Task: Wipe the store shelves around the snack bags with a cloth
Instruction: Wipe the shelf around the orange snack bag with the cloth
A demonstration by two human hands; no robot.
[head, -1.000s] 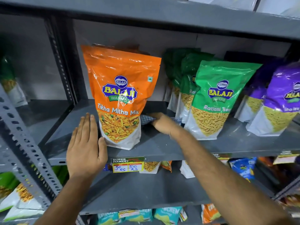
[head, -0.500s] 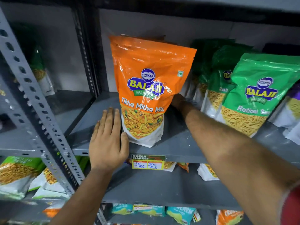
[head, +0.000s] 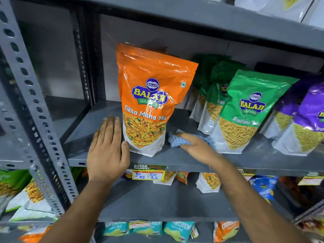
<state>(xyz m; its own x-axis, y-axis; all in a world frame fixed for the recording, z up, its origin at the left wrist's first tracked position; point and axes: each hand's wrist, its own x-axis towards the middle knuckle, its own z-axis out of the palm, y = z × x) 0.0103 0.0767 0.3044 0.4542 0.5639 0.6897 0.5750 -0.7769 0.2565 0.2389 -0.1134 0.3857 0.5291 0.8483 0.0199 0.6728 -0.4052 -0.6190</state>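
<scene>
An orange snack bag [head: 150, 95] stands upright on the grey metal shelf [head: 175, 160]. My left hand [head: 107, 151] lies flat on the shelf at the bag's left side, fingers together, thumb touching the bag's lower corner. My right hand [head: 196, 146] presses a blue-and-white checked cloth [head: 177, 142] onto the shelf between the orange bag and a green snack bag [head: 245, 109]. More green bags stand behind that one, and purple bags [head: 305, 116] stand to its right.
A perforated grey upright [head: 33, 109] rises at the left. A yellow price tag [head: 149, 173] hangs on the shelf's front edge. The upper shelf [head: 192, 16] overhangs closely. Lower shelves hold more snack bags [head: 208, 181].
My right hand has come back from behind the orange bag toward the shelf front, and the cloth is in sight again. My left hand stays flat beside the bag.
</scene>
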